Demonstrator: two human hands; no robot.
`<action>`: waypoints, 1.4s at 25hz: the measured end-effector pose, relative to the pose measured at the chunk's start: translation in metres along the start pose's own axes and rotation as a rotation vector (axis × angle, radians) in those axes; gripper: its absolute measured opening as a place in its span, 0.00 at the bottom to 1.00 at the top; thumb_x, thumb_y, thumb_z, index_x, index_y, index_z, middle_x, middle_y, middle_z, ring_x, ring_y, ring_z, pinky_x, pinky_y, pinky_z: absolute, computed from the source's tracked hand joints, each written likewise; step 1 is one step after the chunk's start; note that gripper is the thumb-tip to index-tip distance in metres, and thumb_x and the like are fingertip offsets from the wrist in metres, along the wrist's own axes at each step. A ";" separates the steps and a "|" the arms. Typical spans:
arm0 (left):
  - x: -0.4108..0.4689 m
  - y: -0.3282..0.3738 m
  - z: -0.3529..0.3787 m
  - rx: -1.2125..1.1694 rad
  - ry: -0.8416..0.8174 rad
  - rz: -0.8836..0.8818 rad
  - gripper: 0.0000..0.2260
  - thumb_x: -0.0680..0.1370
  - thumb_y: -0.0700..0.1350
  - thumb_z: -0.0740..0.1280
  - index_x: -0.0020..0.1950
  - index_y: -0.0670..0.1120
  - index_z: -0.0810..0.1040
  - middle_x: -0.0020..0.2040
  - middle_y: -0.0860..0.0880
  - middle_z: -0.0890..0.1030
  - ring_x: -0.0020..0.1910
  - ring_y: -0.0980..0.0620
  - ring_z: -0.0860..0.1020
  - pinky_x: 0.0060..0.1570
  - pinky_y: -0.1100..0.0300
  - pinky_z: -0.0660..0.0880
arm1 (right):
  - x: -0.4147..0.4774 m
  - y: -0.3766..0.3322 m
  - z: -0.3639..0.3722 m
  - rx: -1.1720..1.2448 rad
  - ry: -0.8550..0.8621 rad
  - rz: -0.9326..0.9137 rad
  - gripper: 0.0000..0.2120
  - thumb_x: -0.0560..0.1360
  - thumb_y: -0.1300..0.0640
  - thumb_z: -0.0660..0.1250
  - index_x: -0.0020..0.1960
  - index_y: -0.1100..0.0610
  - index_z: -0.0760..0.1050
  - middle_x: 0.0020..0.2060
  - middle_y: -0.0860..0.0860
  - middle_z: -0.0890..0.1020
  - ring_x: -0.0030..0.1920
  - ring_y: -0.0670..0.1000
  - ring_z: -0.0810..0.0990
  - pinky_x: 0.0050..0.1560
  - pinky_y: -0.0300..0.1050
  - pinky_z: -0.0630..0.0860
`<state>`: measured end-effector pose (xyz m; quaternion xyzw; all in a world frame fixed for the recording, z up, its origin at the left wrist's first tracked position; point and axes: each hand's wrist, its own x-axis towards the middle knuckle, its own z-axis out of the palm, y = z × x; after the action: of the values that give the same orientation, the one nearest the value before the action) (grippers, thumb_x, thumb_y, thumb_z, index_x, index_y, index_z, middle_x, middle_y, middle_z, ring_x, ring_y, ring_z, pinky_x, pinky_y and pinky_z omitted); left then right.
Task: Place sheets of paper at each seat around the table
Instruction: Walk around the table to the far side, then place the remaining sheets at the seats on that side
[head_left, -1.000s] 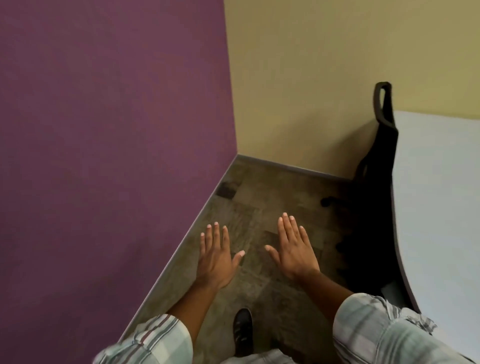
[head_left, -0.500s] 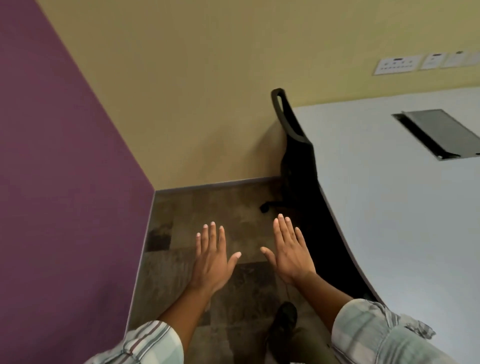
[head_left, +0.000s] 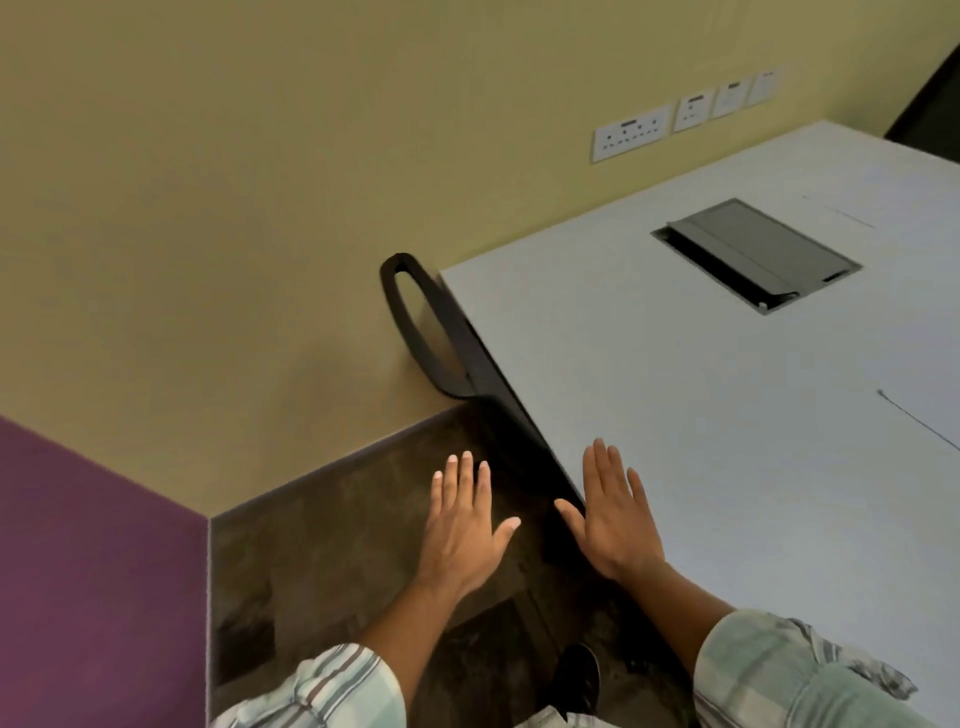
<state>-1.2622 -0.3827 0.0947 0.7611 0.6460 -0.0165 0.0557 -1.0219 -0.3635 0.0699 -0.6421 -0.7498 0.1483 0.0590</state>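
Note:
The pale grey table (head_left: 701, 415) fills the right side of the head view, with a dark cable hatch (head_left: 756, 254) set into its top. A black chair (head_left: 415, 322) is tucked at the table's far left corner, only its backrest showing. My left hand (head_left: 462, 525) hovers flat over the floor, fingers spread, holding nothing. My right hand (head_left: 615, 514) is flat and empty too, over the table's left edge. No sheets of paper are in view.
A tan wall with a row of sockets (head_left: 631, 137) runs behind the table. A purple wall (head_left: 93, 571) stands at the lower left. Dark tiled floor (head_left: 337, 561) lies between the walls and the table. My dark shoe (head_left: 576, 675) shows below.
The view has swung right, away from the purple wall, so more of the table and its hatch shows. Both hands stay flat and empty; the right one now reaches over the table's edge.

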 end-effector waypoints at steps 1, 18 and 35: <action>0.021 0.013 -0.003 0.015 -0.009 0.042 0.41 0.82 0.70 0.48 0.86 0.44 0.49 0.86 0.39 0.48 0.85 0.39 0.44 0.83 0.39 0.45 | 0.006 0.015 -0.004 0.003 0.013 0.032 0.41 0.82 0.30 0.39 0.84 0.56 0.34 0.83 0.53 0.34 0.82 0.54 0.33 0.83 0.57 0.41; 0.277 0.216 0.019 0.134 -0.151 0.788 0.40 0.83 0.70 0.48 0.84 0.41 0.59 0.84 0.37 0.56 0.84 0.36 0.54 0.79 0.41 0.49 | 0.023 0.220 -0.050 0.105 0.206 0.715 0.40 0.84 0.32 0.45 0.84 0.57 0.39 0.84 0.53 0.39 0.83 0.53 0.37 0.80 0.52 0.38; 0.444 0.473 0.055 -0.044 -0.341 0.978 0.44 0.78 0.73 0.36 0.86 0.46 0.47 0.87 0.42 0.44 0.85 0.41 0.41 0.83 0.46 0.41 | 0.031 0.387 -0.069 0.151 0.216 1.192 0.43 0.80 0.29 0.38 0.84 0.57 0.36 0.83 0.53 0.37 0.83 0.54 0.36 0.83 0.57 0.49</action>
<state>-0.7207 -0.0283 0.0273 0.9592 0.1967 -0.0986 0.1774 -0.6418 -0.2721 0.0164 -0.9566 -0.2387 0.1427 0.0867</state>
